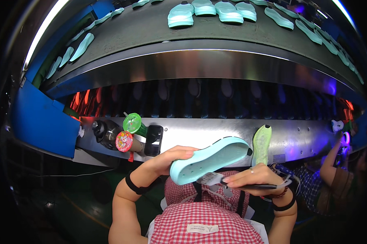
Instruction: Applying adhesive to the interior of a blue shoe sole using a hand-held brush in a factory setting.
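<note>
L hand [173, 157] gripping L end of aqua shoe midsole [222, 153], R hand [258, 178] fingers closed round flat brush [211, 179], midsole held up tilted on steel ledge's [208, 127] near side, prob. so hollow face meets bristles, tho contact unclear.

Labels in sight, but nothing here reads clearly!
There it is, low in view: a pale label [202, 228] on the checked apron [177, 216], bearing small dark print and a triangular mark toward its right; and over on the left, a cup's [138, 146] red lid [124, 141] flashes a colourful print, any wording too fine to make out.
</note>
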{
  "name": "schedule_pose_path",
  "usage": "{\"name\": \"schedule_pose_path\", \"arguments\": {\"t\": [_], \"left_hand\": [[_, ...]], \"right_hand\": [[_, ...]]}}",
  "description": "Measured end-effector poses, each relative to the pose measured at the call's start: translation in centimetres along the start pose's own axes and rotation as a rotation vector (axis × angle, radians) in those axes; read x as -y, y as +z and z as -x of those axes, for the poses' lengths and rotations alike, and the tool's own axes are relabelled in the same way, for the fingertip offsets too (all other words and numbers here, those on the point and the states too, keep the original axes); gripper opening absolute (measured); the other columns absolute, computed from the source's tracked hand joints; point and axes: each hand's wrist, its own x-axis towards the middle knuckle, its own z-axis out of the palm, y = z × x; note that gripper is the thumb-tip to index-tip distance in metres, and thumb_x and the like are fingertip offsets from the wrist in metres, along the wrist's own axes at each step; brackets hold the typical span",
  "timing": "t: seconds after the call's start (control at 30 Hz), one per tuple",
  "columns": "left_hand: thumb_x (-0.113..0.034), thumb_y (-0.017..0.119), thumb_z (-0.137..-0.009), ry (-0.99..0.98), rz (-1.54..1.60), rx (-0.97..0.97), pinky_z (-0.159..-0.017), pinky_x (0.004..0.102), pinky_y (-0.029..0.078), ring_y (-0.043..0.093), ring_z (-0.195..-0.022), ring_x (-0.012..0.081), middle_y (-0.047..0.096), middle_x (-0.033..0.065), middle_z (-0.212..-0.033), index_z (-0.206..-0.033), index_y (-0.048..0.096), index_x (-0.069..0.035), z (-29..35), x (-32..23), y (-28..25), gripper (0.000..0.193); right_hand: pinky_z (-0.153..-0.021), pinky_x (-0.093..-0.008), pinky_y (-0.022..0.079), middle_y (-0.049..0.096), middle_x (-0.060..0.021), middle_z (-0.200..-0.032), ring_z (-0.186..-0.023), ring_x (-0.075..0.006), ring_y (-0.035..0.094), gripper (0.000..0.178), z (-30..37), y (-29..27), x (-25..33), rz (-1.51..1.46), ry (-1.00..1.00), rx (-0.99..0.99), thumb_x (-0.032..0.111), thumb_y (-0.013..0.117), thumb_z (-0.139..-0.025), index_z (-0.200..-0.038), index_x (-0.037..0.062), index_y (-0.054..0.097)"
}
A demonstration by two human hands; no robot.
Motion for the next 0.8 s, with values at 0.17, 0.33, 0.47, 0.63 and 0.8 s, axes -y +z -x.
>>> {"name": "schedule_pose_path", "arguments": {"t": [0.17,0.33,0.47,0.63,0.8], "left_hand": [[-0.026,0.049,-0.086,0.188,-0.129,-0.088,-0.088,0.0289,0.043,0.059,-0.101,0.0208,0.060,0.0198,-0.112,-0.121,0.052,0.009,2.2,-1.9,1.4,0.050],[-0.042,0.045,-0.089,0.231,-0.092,-0.528,-0.094,0.0320,0.042,0.059,-0.103,0.0245,0.062,0.0179,-0.111,-0.114,0.059,0.007,3.6,-1.9,2.5,0.056],[-0.073,0.031,-0.083,0.299,0.416,-0.158,-0.101,0.0447,0.037,0.047,-0.120,0.0337,0.042,0.0225,-0.134,-0.141,0.025,-0.002,-1.4,2.0,0.1,0.092],[-0.085,0.009,-0.071,0.419,0.733,-0.048,-0.101,0.0512,0.035,0.046,-0.119,0.0388,0.047,0.0250,-0.125,-0.139,0.028,-0.005,-4.6,7.4,-0.1,0.107],[-0.081,0.013,-0.077,0.543,0.762,-0.266,-0.093,0.0501,0.043,0.055,-0.105,0.0355,0.057,0.0189,-0.111,-0.128,0.042,-0.003,-5.1,6.8,0.6,0.097]], "right_hand": [[-0.075,-0.0304,0.056,0.068,-0.0151,-0.097,-0.087,-0.0253,0.068,0.025,0.3,0.4,-0.7,0.038,-0.028,-0.194,-0.007,0.070,-0.069,-0.092,0.0027,0.069],[-0.064,-0.0266,0.055,0.069,-0.0140,-0.095,-0.083,-0.0221,0.069,0.025,0.6,1.1,1.6,0.016,-0.127,-0.122,-0.002,0.074,-0.066,-0.090,0.0034,0.069],[-0.072,-0.0275,0.052,0.069,-0.0110,-0.093,-0.084,-0.0218,0.066,0.028,0.4,1.8,1.2,0.138,-0.063,-0.307,0.000,0.076,-0.065,-0.092,0.0016,0.069],[-0.077,-0.0290,0.051,0.066,-0.0147,-0.094,-0.087,-0.0204,0.064,0.020,-1.3,4.1,-4.3,-0.109,0.211,-0.439,-0.004,0.070,-0.070,-0.090,-0.0014,0.068],[-0.075,-0.0306,0.053,0.067,-0.0132,-0.088,-0.082,-0.0236,0.067,0.021,-2.4,5.3,-4.1,0.351,-0.056,-0.258,0.001,0.070,-0.068,-0.089,0.0017,0.066]]}}
